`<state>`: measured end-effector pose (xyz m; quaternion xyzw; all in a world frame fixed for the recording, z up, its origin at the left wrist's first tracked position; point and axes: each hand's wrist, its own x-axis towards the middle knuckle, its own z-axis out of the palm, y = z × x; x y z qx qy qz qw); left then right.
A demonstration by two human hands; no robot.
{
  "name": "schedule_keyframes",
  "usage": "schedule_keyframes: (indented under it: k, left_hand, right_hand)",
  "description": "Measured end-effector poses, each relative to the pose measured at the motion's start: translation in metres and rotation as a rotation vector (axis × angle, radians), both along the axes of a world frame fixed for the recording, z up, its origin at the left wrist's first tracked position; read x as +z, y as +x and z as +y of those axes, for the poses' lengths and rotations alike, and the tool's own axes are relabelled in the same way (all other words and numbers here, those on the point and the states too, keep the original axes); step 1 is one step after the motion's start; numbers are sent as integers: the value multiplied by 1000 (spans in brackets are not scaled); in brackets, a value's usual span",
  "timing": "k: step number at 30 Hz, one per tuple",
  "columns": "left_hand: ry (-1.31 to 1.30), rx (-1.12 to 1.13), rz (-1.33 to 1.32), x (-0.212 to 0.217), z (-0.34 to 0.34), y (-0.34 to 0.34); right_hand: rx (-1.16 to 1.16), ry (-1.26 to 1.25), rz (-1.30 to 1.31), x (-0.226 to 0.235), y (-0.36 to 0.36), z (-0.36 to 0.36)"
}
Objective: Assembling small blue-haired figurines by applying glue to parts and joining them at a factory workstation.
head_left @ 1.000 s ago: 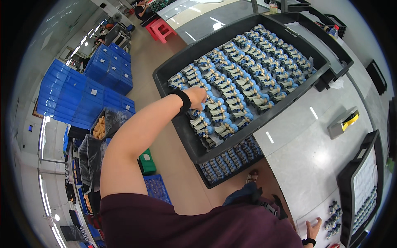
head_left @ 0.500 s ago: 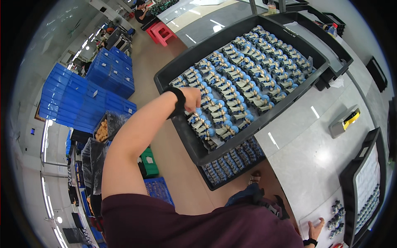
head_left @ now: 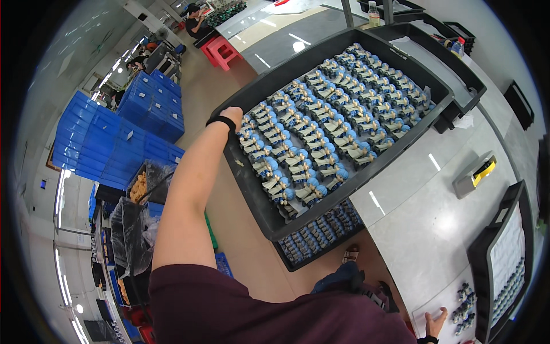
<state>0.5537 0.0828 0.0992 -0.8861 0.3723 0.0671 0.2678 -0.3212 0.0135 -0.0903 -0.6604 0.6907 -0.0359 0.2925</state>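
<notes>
My left hand [head_left: 232, 116] is at the left rim of a large black tray [head_left: 258, 209]; its fingers are hidden, so I cannot tell whether they grip anything. Rows of small figurines [head_left: 312, 135] with light blue tops and cream and dark parts fill this tray. At the lower right my right hand [head_left: 436, 322] is open, with thumb and fingers apart and nothing seen in it. Beside it a loose cluster of similar figurines [head_left: 463, 309] lies on a white sheet [head_left: 423, 315].
Below the large tray is another dark tray of figurines [head_left: 321, 232]. A tilted black tray [head_left: 480, 258] and a grey-yellow tape dispenser [head_left: 475, 175] are on the grey table [head_left: 401, 212]. Blue crates [head_left: 109, 140] stand left; a person [head_left: 197, 26] sits far off near red stools [head_left: 220, 51].
My left hand has moved up and left, from over the front left figurines to the tray's left rim. My right hand stays by the loose figurines, still open. The view has shifted slightly.
</notes>
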Motion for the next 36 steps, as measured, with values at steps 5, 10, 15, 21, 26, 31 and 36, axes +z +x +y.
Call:
schedule_keyframes:
  k: [5, 10, 15, 21, 26, 31, 36]
  left_hand:
    - [89, -1, 168, 0, 1, -2]
    - [287, -77, 3, 2, -19, -28]
    - [382, -110, 96, -2, -25, -13]
    - [318, -119, 62, -9, -24, -17]
    - [294, -115, 6, -11, -26, -32]
    - [496, -41, 250, 11, -34, -34]
    - [425, -110, 186, -15, -21, -8]
  right_hand:
    - [-15, -11, 43, 1, 3, 0]
    - [-24, 3, 47, 2, 4, -1]
    - [-32, -2, 63, 2, 8, -2]
    - [-20, -3, 78, -1, 4, -5]
    - [-45, 11, 69, 3, 10, -5]
    - [-46, -1, 70, -2, 6, -4]
    - [-45, -10, 69, -4, 7, -5]
